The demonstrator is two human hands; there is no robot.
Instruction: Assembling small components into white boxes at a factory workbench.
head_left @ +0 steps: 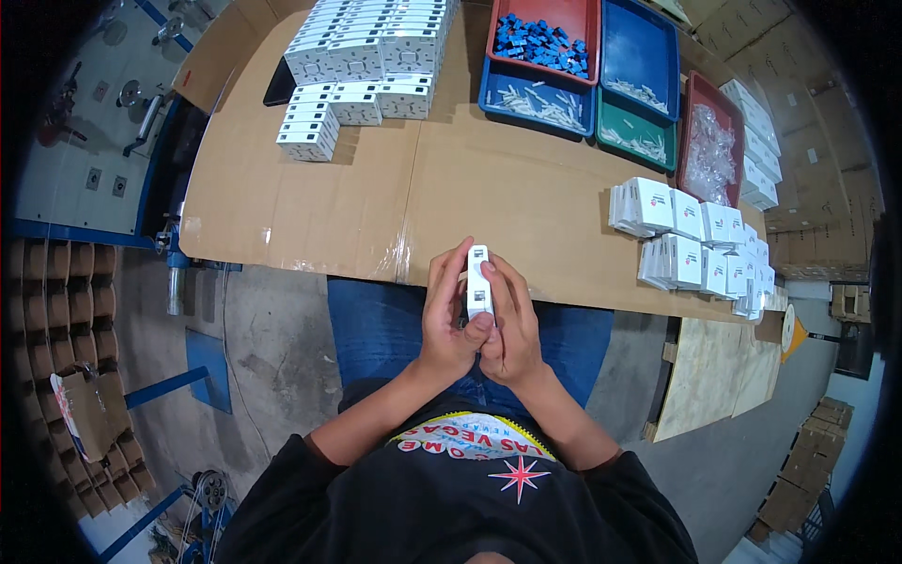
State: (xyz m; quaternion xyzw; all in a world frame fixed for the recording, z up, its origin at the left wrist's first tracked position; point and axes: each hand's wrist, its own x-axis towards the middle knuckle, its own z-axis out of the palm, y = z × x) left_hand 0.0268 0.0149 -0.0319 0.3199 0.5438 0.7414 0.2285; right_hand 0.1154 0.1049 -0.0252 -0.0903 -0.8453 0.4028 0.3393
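Note:
A small white box [480,282] stands between my two hands, its narrow side with two dark square marks turned up. My left hand [445,315] is closed along its left side, and my right hand [512,324] along its right side. Both thumbs meet low on the box, close to its near end. The hands are just off the near edge of the cardboard-covered table [319,216], above my lap. Similar white boxes [362,56] are stacked in rows at the far left of the table.
White packets [672,211] stand in rows at the right. At the back are a red tray [594,47] of blue parts, blue [484,94] and green [601,141] trays of small white pieces, and a red tray [691,89] of clear plastic bags. Cardboard dividers [70,310] stand left.

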